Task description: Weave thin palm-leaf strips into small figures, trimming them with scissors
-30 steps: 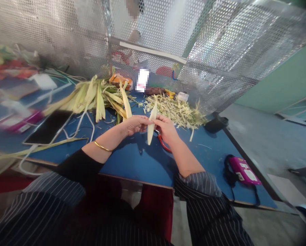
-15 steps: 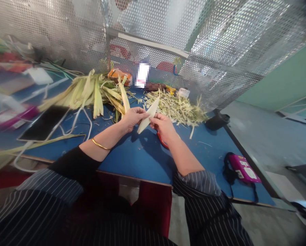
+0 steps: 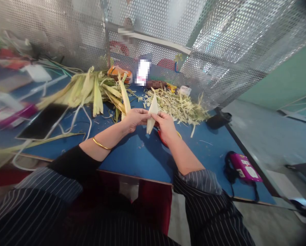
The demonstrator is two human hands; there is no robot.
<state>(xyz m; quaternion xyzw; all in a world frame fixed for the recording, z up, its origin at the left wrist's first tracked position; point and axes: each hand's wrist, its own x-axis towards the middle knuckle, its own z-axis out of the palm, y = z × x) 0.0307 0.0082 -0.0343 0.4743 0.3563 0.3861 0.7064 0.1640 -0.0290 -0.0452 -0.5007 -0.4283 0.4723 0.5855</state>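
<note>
A pale, pointed husk piece [image 3: 153,106] stands nearly upright between my hands, above the blue table [image 3: 140,160]. My left hand [image 3: 135,119] pinches it from the left side, a gold bangle on the wrist. From the right, the fingers of my right hand [image 3: 165,124] are closed on the same piece. Red-handled scissors [image 3: 162,139] lie partly hidden beneath my right hand. Beside my left hand is a longer yellowish husk [image 3: 124,94]. A bundle of husks [image 3: 86,89] lies behind to the left, and a heap of shredded husk [image 3: 180,106] behind to the right.
A black phone-like device [image 3: 43,121] with white cables lies at left. An orange packet [image 3: 120,74] and a bright screen [image 3: 143,71] stand at the back by the perforated metal partition [image 3: 153,20]. To the right are a black cup [image 3: 218,120] and a magenta box [image 3: 245,167].
The husk piece has turned from a rightward slant to nearly upright. Both hands have shifted slightly around it, and more of the scissors shows beside my right hand.
</note>
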